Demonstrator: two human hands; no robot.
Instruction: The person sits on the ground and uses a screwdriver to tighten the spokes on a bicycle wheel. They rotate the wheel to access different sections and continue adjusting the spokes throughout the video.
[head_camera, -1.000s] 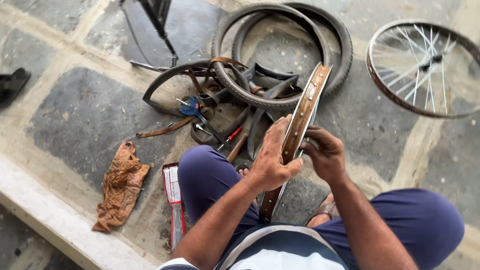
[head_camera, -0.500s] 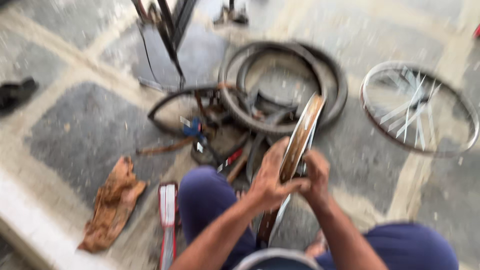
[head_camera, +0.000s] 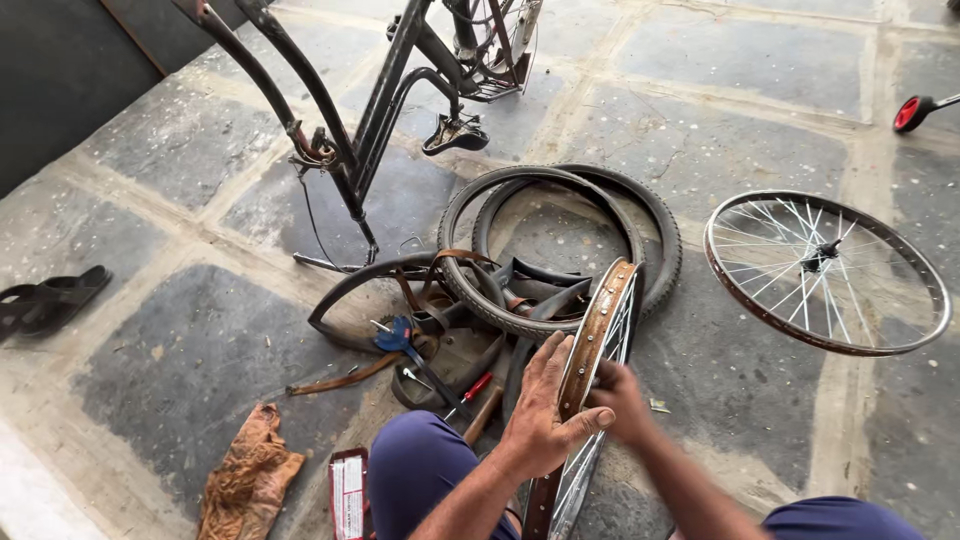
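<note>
A rusty spoked bicycle wheel rim (head_camera: 598, 330) stands upright on edge between my knees. My left hand (head_camera: 540, 410) lies flat against its left side, fingers spread and thumb hooked over the rim. On the rim's right side, my right hand (head_camera: 622, 400) grips the spokes. Just beyond the rim lie two black tyres (head_camera: 560, 240) stacked on the stone floor, with a black mudguard (head_camera: 355, 290) and straps beside them.
A second spoked wheel (head_camera: 825, 272) lies flat at right. A black bicycle frame (head_camera: 350, 130) stands at the back. Blue-handled pliers (head_camera: 395, 335), a red screwdriver (head_camera: 470, 390), a brown rag (head_camera: 248, 475), a small red packet (head_camera: 347, 492) and a black sandal (head_camera: 50, 298) lie at left.
The view has tilted up, so the bicycle frame and more floor now show. Both hands stay on the upright rim; my left hand has shifted slightly along it.
</note>
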